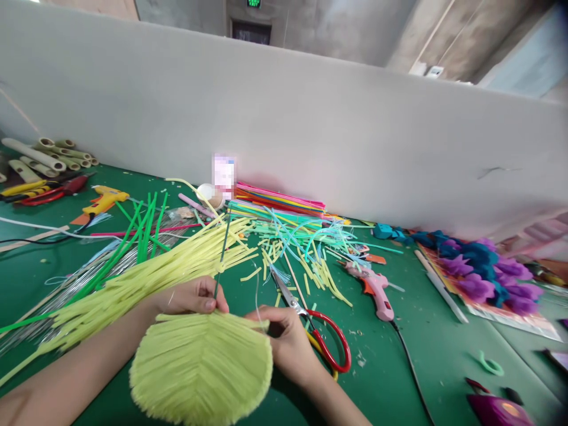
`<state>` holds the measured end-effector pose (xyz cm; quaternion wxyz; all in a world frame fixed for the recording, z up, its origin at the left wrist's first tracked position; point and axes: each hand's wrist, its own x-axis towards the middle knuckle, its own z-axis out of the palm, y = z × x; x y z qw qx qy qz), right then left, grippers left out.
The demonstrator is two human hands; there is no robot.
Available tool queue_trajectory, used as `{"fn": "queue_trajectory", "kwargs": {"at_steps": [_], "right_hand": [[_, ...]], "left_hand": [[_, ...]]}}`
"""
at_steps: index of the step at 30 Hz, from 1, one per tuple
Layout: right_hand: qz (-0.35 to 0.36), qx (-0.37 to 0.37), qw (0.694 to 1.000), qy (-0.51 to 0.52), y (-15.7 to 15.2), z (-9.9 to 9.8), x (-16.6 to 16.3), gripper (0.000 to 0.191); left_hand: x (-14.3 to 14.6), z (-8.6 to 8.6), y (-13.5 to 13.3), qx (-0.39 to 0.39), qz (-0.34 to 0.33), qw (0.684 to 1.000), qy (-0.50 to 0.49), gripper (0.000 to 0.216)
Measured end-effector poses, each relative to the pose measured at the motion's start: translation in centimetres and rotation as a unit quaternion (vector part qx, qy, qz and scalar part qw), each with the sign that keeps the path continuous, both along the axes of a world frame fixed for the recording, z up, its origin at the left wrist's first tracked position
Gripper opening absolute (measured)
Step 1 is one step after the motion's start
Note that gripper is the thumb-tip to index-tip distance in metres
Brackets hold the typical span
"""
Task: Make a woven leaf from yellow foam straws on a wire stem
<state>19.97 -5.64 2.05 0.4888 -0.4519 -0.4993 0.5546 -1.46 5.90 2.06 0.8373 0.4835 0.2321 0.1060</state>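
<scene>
"Where's the yellow-green leaf (pixel 202 373)?"
"Over the desk (pixel 444 367), partition (pixel 310 118) at the far edge, scissors (pixel 336 331) beside the right hand (pixel 288 343)."
"Pose?"
"Angled inward: left hand (pixel 195 296) pinching its dark stem (pixel 224 242), right its edge."

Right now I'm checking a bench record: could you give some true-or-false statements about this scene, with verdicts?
The left hand pinches a dark stem. True.
The right hand grips the red-handled scissors. False: the scissors lie on the green table; the right hand is at the yellow-green leaf.
The pink glue gun lies to the right of the scissors. True.
The yellow glue gun lies at the far right. False: the yellow glue gun is at the left, near bamboo tubes.
</scene>
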Motion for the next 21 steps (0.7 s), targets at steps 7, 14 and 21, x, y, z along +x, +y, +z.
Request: {"fn": "queue_trajectory", "kwargs": {"at_steps": [7,14,21], "right_hand": [[0.033,0.002,0.999,-0.020,0.1,0.7,0.7,0.009],[0.157,-0.064,0.984,0.061,-0.4,2.9,4.5,0.019],[0.110,-0.084,0.990,-0.022,-0.1,2.6,3.7,0.037]], "left_hand": [[0.1,0.3,-0.4,-0.013,-0.048,0.999,0.001,0.037],[0.2,-0.2,0.5,0.061,-0.001,0.995,0.081,0.032],[0.4,-0.2,0.5,0.056,0.000,0.994,0.089,0.033]]}}
